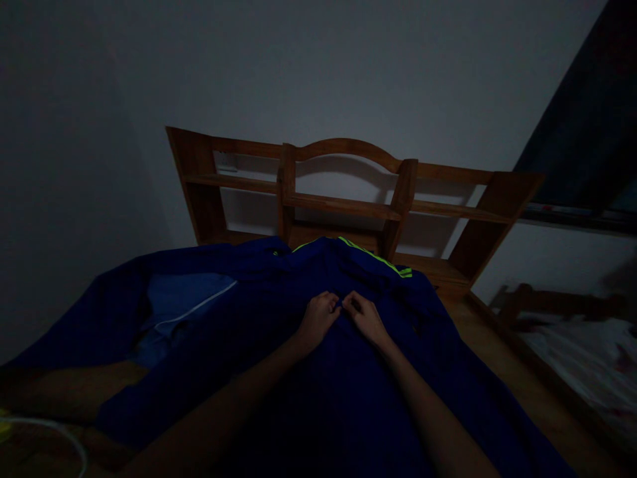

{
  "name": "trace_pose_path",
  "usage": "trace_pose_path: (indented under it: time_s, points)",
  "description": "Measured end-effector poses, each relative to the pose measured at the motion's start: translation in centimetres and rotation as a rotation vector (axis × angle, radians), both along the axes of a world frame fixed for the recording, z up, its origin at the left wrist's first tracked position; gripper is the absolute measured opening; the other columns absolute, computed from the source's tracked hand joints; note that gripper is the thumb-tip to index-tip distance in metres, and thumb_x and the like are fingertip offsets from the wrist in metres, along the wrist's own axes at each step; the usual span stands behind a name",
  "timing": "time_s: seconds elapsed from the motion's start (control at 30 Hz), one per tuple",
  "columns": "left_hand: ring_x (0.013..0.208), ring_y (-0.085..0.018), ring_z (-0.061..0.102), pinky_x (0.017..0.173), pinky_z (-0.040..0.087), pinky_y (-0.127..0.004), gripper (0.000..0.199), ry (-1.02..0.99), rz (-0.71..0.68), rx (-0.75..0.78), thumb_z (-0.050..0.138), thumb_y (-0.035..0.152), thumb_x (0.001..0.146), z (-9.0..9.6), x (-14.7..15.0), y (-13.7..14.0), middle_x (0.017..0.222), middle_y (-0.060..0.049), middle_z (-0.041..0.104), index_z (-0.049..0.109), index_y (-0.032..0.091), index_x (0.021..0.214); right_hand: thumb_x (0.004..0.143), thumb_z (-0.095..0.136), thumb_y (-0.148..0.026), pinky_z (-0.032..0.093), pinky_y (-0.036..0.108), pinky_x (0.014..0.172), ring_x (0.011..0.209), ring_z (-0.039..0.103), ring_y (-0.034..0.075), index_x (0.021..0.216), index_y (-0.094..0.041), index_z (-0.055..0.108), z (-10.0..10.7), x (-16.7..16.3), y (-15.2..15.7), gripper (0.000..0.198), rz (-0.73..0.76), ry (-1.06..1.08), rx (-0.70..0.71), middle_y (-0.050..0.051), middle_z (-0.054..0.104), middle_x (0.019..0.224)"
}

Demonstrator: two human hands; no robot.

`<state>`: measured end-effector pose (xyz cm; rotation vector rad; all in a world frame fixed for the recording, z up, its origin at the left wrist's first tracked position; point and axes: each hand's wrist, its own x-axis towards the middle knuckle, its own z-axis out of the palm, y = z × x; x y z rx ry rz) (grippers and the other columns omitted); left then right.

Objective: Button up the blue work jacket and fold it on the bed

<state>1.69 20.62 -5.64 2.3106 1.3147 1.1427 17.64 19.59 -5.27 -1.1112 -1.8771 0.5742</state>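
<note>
In the middle of the view, over a dark blue garment (pixel 308 279) spread wide in front of us, we see 2 bare hands close together. The left hand (pixel 321 315) is curled, its fingertips bunched near the cloth. The right hand (pixel 365 318) is just beside it, finger and thumb bent toward each other in a loop. In this dim light we cannot tell whether either hand pinches fabric, nor whether their fingertips touch.

The garment lies below and around both hands, reaching toward the lower left and lower right corners. Along its far edge, on the right, we see yellow-green stripes (pixel 374 256). On its left part shows a lighter blue patch (pixel 182 297) crossed by a white line; we cannot tell whether it is lining or a separate piece.

Beyond the garment, a wooden shelf unit (pixel 341 207) with 3 sections and an arched middle rail stands against a pale wall (pixel 318 73). At the right we make out whitish bedding (pixel 587 358), and at the lower left a pale cable (pixel 60 428) curves beside something yellow (pixel 4 426).
</note>
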Motion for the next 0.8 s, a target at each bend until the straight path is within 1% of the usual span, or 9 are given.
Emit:
trace_pose_path:
  time_s: [0.23,0.33,0.47,0.6,0.67,0.73,0.8]
  points:
    - [0.067,-0.013,0.055,0.064,0.040,-0.023,0.016,0.040,0.028,0.006,0.056,0.011,0.072,0.5,-0.1,-0.1,0.076,-0.002,0.059,0.064,0.015,0.086,0.086,0.044,-0.034,0.038,0.022,0.066,0.072,0.054,0.013,0.083,-0.019,0.055,0.0,0.1,0.0,0.019,-0.004,0.018,-0.014,-0.001,0.059,0.077]
    - [0.065,-0.012,0.054,0.063,0.039,-0.023,0.016,0.033,0.023,0.026,0.055,0.010,0.073,0.5,-0.3,0.0,0.074,-0.001,0.058,0.065,0.015,0.085,0.086,0.044,-0.038,0.037,0.022,0.064,0.069,0.053,0.012,0.083,-0.020,0.056,0.0,0.1,-0.1,0.022,-0.011,0.030,-0.029,-0.002,0.058,0.075]
    - [0.064,-0.011,0.052,0.062,0.038,-0.022,0.014,-0.010,0.006,0.049,0.053,0.010,0.074,0.5,-0.4,0.1,0.071,0.000,0.056,0.064,0.016,0.082,0.084,0.047,-0.043,0.038,0.021,0.058,0.065,0.051,0.012,0.084,-0.019,0.056,-0.5,0.3,0.5,0.026,-0.009,0.108,-0.110,-0.001,0.057,0.072]
    - [0.063,-0.011,0.052,0.061,0.038,-0.022,0.013,-0.075,0.003,0.046,0.052,0.013,0.076,0.2,-0.3,0.0,0.072,0.000,0.056,0.063,0.017,0.082,0.079,0.052,-0.048,0.037,0.021,0.051,0.056,0.049,0.011,0.083,-0.017,0.056,-1.2,0.3,1.4,0.031,0.010,0.232,-0.201,-0.002,0.053,0.065]
    - [0.063,-0.011,0.053,0.062,0.040,-0.022,0.012,-0.133,0.010,-0.006,0.054,0.017,0.076,-0.1,-0.3,0.2,0.072,0.001,0.058,0.063,0.018,0.084,0.078,0.053,-0.051,0.037,0.021,0.049,0.053,0.048,0.010,0.081,-0.017,0.055,-1.1,0.3,1.5,0.034,-0.009,0.269,-0.205,-0.002,0.052,0.063]
    - [0.063,-0.011,0.055,0.062,0.041,-0.022,0.014,-0.215,0.016,-0.112,0.057,0.022,0.075,-0.6,-0.3,0.5,0.071,0.001,0.059,0.063,0.018,0.088,0.077,0.053,-0.053,0.038,0.022,0.049,0.052,0.048,0.011,0.083,-0.018,0.054,-0.7,0.2,1.4,0.035,-0.045,0.292,-0.181,-0.001,0.053,0.064]
    - [0.064,-0.012,0.057,0.062,0.043,-0.023,0.018,-0.305,0.014,-0.224,0.060,0.027,0.073,-1.0,-0.5,1.1,0.070,0.001,0.061,0.063,0.017,0.088,0.078,0.054,-0.052,0.040,0.022,0.050,0.052,0.050,0.011,0.089,-0.018,0.053,0.0,0.2,1.0,0.036,-0.069,0.312,-0.143,0.000,0.055,0.068]
